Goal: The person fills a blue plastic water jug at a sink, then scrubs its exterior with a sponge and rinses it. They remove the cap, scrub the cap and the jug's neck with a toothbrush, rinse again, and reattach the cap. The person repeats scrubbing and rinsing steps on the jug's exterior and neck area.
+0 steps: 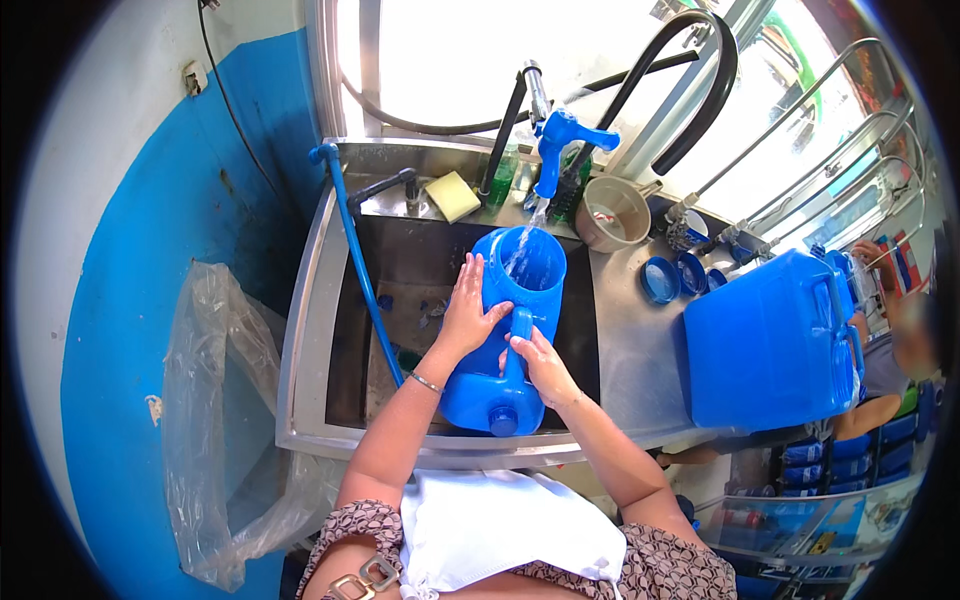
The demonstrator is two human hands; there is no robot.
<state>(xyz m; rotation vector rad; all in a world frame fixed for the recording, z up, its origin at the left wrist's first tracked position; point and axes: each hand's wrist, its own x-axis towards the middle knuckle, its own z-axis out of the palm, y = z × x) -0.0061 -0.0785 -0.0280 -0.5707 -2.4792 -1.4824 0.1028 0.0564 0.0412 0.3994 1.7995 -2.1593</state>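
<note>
A blue plastic water jug (pixel 480 379) is held tilted over the stainless steel sink (pixel 304 360), its wide round mouth under a blue faucet (pixel 559 146). Water runs from the spout into the mouth. My left hand (pixel 469 311) lies with its palm and fingers against the jug's left side, near the mouth. The fingers of my right hand (pixel 544 364) are closed around the jug's handle (pixel 519 341). A small capped spout (pixel 503 421) is at the jug's lower end, nearest to me.
A second blue container (pixel 757 345) stands on the right counter, near blue caps (pixel 660 280) and a beige dipper (pixel 613 214). Behind the sink lies a yellow sponge (pixel 452 196). A blue pipe (pixel 367 277) crosses the sink's left side. Another person (pixel 885 360) is at far right.
</note>
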